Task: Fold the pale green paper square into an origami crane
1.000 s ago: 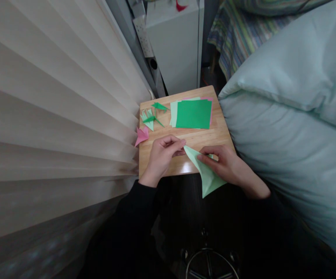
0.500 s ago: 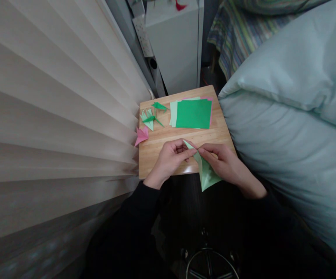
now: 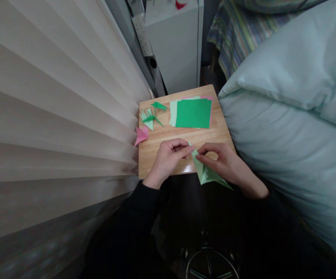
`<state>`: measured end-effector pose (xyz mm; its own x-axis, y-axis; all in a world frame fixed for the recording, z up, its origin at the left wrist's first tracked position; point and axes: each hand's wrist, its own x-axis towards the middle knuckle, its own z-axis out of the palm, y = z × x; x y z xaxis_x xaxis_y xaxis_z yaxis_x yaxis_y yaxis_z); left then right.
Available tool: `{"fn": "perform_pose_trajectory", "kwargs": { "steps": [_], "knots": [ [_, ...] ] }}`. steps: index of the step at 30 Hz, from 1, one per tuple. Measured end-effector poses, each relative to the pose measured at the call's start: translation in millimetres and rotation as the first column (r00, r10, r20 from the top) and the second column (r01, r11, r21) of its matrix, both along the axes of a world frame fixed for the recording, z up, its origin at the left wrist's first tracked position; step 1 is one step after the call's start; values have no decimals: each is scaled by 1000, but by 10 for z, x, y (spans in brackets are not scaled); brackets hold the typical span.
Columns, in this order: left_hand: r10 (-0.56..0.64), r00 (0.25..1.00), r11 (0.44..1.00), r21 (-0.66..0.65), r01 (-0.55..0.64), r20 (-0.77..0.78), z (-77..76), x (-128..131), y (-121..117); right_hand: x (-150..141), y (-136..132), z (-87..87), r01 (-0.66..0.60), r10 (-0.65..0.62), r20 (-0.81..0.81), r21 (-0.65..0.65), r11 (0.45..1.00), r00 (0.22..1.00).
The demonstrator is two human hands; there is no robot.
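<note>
Between my hands, over the near edge of the small wooden table (image 3: 162, 159), is a folded piece of light green origami paper (image 3: 205, 174). My left hand (image 3: 170, 157) pinches its upper tip between thumb and fingers. On the other side, my right hand (image 3: 221, 161) grips the paper close to the same tip with thumb and forefinger. Its pointed lower part hangs past the table edge, below my right hand. Part of the paper is hidden behind my right fingers.
A stack of coloured paper sheets, dark green on top (image 3: 193, 113), lies at the table's back. Folded green figures (image 3: 149, 119) and a pink folded figure (image 3: 141, 135) sit at the left edge. A pleated curtain (image 3: 69, 116) borders the left, pale bedding (image 3: 286, 108) the right.
The light green paper has turned in my hands, its lower point swinging to the right. My right fingers have shifted slightly down along it.
</note>
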<state>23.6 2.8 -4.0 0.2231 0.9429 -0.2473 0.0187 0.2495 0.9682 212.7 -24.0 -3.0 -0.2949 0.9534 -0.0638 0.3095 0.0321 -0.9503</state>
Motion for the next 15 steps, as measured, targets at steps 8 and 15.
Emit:
{"fn": "perform_pose_trajectory", "kwargs": {
  "steps": [8,15],
  "knots": [
    [100,993,994,-48,-97,66,31,-6,-15,13,-15,40,-19,19,0,11,1000,1000],
    [169,985,986,3,-169,43,67,-65,37,16,-7,31,-10,11,18,-13,1000,1000]
  ]
}}
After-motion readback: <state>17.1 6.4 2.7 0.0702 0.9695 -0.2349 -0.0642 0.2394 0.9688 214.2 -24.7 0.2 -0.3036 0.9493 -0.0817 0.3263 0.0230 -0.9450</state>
